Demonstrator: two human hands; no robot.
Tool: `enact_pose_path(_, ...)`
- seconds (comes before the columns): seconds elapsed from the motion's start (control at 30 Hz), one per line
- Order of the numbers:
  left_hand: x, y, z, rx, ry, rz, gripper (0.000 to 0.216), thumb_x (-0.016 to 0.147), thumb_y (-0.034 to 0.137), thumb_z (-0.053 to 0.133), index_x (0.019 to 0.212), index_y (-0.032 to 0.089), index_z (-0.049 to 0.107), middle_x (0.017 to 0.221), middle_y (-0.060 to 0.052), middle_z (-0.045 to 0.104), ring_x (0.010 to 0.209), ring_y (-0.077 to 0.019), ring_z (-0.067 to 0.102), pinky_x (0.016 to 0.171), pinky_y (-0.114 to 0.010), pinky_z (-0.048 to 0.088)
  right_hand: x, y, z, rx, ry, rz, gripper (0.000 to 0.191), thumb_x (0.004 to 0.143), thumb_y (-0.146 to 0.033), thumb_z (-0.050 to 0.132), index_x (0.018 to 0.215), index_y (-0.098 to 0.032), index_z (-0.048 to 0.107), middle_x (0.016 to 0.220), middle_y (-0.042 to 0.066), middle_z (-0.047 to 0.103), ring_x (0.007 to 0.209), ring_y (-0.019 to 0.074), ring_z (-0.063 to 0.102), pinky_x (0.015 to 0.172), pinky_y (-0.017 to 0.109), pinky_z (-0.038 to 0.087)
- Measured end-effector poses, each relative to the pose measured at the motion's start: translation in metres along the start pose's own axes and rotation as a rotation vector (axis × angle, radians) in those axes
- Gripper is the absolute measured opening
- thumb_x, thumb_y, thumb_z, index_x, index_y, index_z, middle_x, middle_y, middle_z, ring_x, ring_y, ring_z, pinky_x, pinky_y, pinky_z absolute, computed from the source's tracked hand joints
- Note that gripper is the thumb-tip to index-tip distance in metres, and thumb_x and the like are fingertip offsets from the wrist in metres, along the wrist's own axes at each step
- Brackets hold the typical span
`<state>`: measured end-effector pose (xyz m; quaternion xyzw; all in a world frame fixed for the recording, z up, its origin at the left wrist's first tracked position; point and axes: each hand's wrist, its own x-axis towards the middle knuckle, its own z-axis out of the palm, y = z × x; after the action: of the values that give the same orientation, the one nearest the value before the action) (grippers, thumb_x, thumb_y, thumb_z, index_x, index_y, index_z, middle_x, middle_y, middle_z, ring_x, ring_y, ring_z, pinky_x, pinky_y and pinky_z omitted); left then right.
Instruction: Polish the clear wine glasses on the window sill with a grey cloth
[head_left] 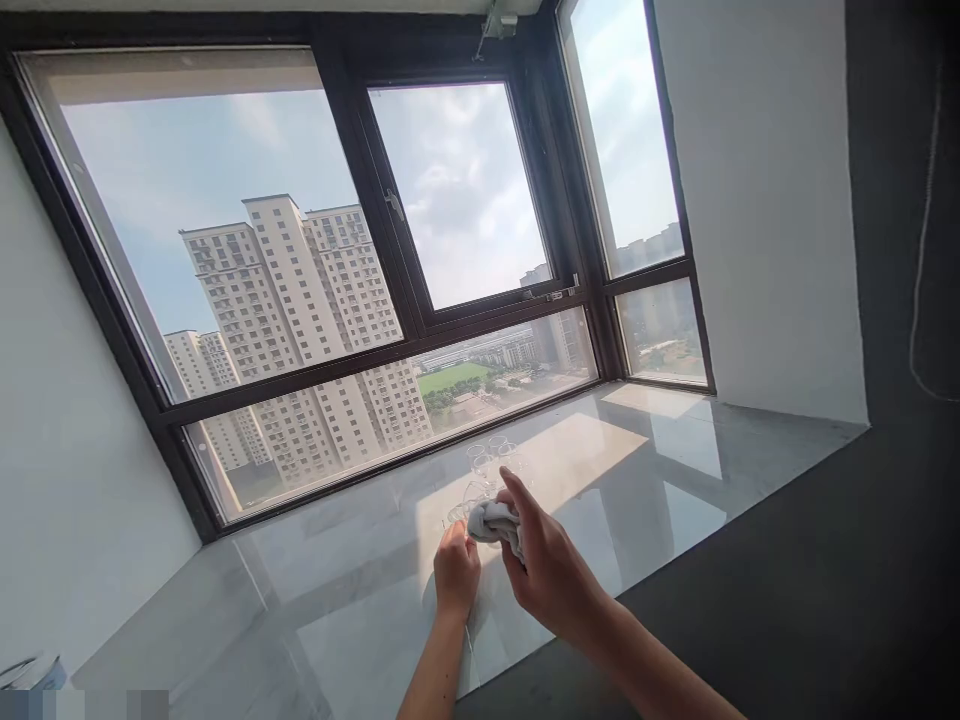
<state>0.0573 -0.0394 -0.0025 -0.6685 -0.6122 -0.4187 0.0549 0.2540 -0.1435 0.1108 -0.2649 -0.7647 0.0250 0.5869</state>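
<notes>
My right hand (551, 560) is closed on a bunched grey-white cloth (495, 522), its index finger pointing up and away. Close beside it on the left, my left hand (456, 572) is curled shut, with its thumb side near the cloth. Faint clear outlines show at its fingertips, but what it grips is too hard to make out. Just beyond both hands, several clear glasses (487, 462) stand in a cluster on the glossy marble windowsill (360, 580). Their edges blend into the bright sill, and the cloth and right hand partly cover them.
Dark-framed windows (409, 345) rise behind the sill, with a handle (394, 205) on the middle pane. A white wall (757, 200) bounds the right side. At the lower left corner part of a round container (46, 672) shows. Sunlight and reflections lie across the sill.
</notes>
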Motion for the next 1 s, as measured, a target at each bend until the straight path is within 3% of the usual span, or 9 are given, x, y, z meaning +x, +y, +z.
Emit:
enact_pose_path(0.07,0.0,0.0,0.0,0.05,0.009,0.04,0.024,0.089,0.016,0.039,0.086,0.022,0.062,0.084,-0.009,0.067,0.083,-0.0236,0.065,0.07,-0.033,0.045,-0.009,0.035,0.019,-0.053,-0.125,0.09,0.087,0.08,-0.001,0.042,0.156,-0.025,0.005,0.122,0.015,0.059,0.107,0.0252,0.062,0.083,0.043,0.057)
enact_pose_path(0.17,-0.001,0.001,0.002,0.115,0.0,0.117,0.023,0.091,0.017,0.04,0.079,0.023,0.059,0.08,-0.007,0.065,0.077,-0.0224,0.061,0.067,-0.033,0.044,-0.02,0.075,0.042,-0.164,-0.267,0.091,0.089,0.073,0.003,0.04,0.153,-0.024,0.012,0.128,0.016,0.055,0.118,0.0271,0.055,0.092,0.046,0.053)
enact_pose_path(0.4,-0.002,0.004,0.004,0.235,-0.024,0.269,0.027,0.08,0.005,0.045,0.069,0.024,0.06,0.074,-0.006,0.061,0.075,-0.0234,0.058,0.07,-0.037,0.045,-0.011,0.095,0.069,-0.293,-0.559,0.119,0.091,0.061,0.007,0.048,0.146,-0.02,0.031,0.126,0.014,0.057,0.114,0.028,0.051,0.09,0.041,0.049)
enact_pose_path(0.5,-0.003,0.006,0.0,0.216,-0.017,0.31,0.023,0.082,0.008,0.049,0.073,0.023,0.063,0.078,-0.006,0.063,0.08,-0.024,0.058,0.073,-0.038,0.045,0.001,0.102,0.069,-0.236,-0.496,0.155,0.082,0.064,0.008,0.048,0.141,-0.018,0.036,0.12,0.013,0.059,0.108,0.0252,0.054,0.087,0.037,0.048)
enact_pose_path(0.67,-0.005,0.009,-0.005,0.142,-0.024,0.339,0.017,0.089,0.014,0.053,0.091,0.024,0.066,0.086,-0.005,0.066,0.085,-0.0232,0.059,0.079,-0.037,0.045,0.013,0.119,0.055,-0.165,-0.197,0.231,0.075,0.066,0.007,0.042,0.133,-0.024,0.032,0.106,0.007,0.061,0.098,0.0198,0.058,0.086,0.035,0.049)
enact_pose_path(0.8,-0.005,0.007,-0.005,0.107,0.016,0.313,0.016,0.091,0.016,0.052,0.095,0.024,0.065,0.088,-0.005,0.066,0.086,-0.0222,0.059,0.081,-0.035,0.044,0.01,0.13,0.041,-0.129,-0.045,0.317,0.068,0.07,0.001,0.045,0.13,-0.026,0.031,0.101,0.005,0.06,0.087,0.0186,0.061,0.079,0.033,0.049)
enact_pose_path(0.9,-0.004,0.005,-0.004,0.094,0.057,0.269,0.016,0.093,0.018,0.049,0.093,0.024,0.063,0.086,-0.005,0.065,0.084,-0.0216,0.059,0.078,-0.033,0.044,0.005,0.134,0.035,-0.094,-0.027,0.367,0.065,0.069,0.001,0.046,0.127,-0.026,0.031,0.097,0.003,0.059,0.081,0.017,0.061,0.077,0.031,0.048)
enact_pose_path(1.0,-0.003,0.004,-0.004,0.093,0.054,0.267,0.018,0.093,0.017,0.048,0.095,0.023,0.064,0.085,-0.005,0.065,0.083,-0.0215,0.057,0.077,-0.032,0.044,0.002,0.133,0.031,-0.061,-0.141,0.371,0.062,0.067,-0.001,0.048,0.123,-0.026,0.035,0.091,0.001,0.059,0.076,0.0156,0.059,0.071,0.027,0.045)
